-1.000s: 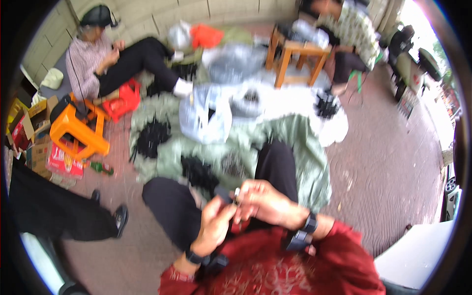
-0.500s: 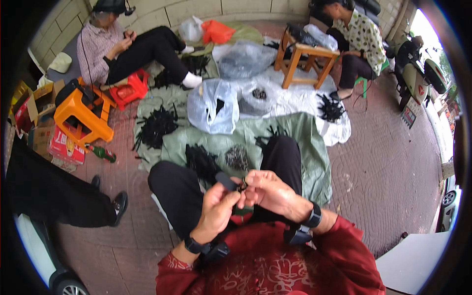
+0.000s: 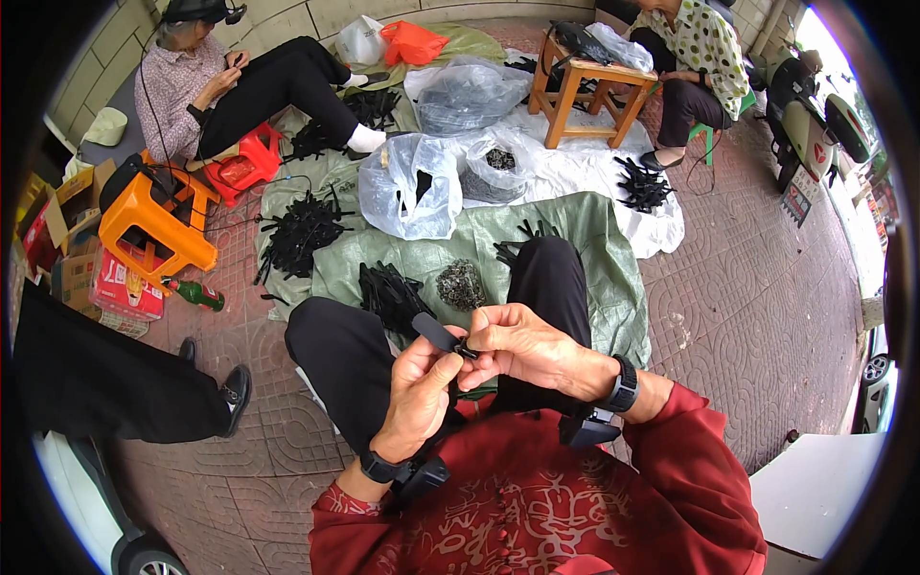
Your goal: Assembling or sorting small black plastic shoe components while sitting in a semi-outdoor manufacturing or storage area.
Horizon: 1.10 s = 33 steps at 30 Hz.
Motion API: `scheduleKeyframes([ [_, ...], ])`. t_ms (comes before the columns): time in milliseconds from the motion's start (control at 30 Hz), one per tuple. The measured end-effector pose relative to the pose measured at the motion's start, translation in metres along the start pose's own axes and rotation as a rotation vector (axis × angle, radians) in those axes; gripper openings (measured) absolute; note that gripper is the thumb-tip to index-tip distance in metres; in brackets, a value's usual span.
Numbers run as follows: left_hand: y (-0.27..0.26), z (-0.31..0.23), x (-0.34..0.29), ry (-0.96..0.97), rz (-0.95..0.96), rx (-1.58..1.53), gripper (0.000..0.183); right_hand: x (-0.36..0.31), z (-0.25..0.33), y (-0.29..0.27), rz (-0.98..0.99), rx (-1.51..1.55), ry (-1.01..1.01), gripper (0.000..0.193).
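Left hand [image 3: 419,395] has a flat, matte black strip [image 3: 434,332] pinched between thumb and fingers, round end poking up and out; right hand [image 3: 532,347] is closed in a fingertip pinch at its other end, on a small shiny dark fitting [image 3: 467,350], exact shape too small to tell. Strip sits between the knees, over a creased green woven sheet [image 3: 575,244] bearing a loose pile of thin black strips [image 3: 391,295] and, just beside it, a roundish heap of glinting small bits [image 3: 462,286].
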<state>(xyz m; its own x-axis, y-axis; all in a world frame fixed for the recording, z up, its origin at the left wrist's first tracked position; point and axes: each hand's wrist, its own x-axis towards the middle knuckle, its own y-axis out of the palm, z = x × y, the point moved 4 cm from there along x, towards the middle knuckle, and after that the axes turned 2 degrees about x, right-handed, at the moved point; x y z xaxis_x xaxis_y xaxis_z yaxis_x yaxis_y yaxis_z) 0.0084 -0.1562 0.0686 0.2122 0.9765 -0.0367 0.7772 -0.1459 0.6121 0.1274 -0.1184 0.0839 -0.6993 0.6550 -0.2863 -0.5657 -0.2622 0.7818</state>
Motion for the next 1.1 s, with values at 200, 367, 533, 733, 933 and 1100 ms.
scheduleKeyframes([
  [200, -0.001, -0.001, 0.004, 0.03, -0.01, 0.041, 0.025, 0.004, 0.003, -0.003, 0.056, 0.004, 0.01, 0.015],
  [367, -0.003, -0.001, 0.009, -0.007, 0.013, 0.107, 0.024, 0.004, 0.004, -0.01, -0.005, -0.058, 0.078, 0.015],
  [533, -0.001, 0.002, 0.01, -0.008, -0.033, 0.121, 0.024, 0.003, -0.003, -0.016, 0.003, 0.073, 0.001, 0.013],
  [733, 0.003, 0.001, 0.014, 0.042, -0.047, 0.019, 0.014, -0.003, 0.014, -0.017, 0.031, -0.317, -0.238, 0.013],
  [933, -0.006, 0.007, 0.012, 0.014, -0.101, 0.171, 0.014, 0.001, 0.007, -0.025, 0.147, -0.263, -0.194, 0.02],
  [1100, -0.008, 0.007, 0.012, -0.009, -0.097, 0.165, 0.009, 0.004, 0.008, -0.034, 0.107, -0.283, -0.23, 0.019],
])
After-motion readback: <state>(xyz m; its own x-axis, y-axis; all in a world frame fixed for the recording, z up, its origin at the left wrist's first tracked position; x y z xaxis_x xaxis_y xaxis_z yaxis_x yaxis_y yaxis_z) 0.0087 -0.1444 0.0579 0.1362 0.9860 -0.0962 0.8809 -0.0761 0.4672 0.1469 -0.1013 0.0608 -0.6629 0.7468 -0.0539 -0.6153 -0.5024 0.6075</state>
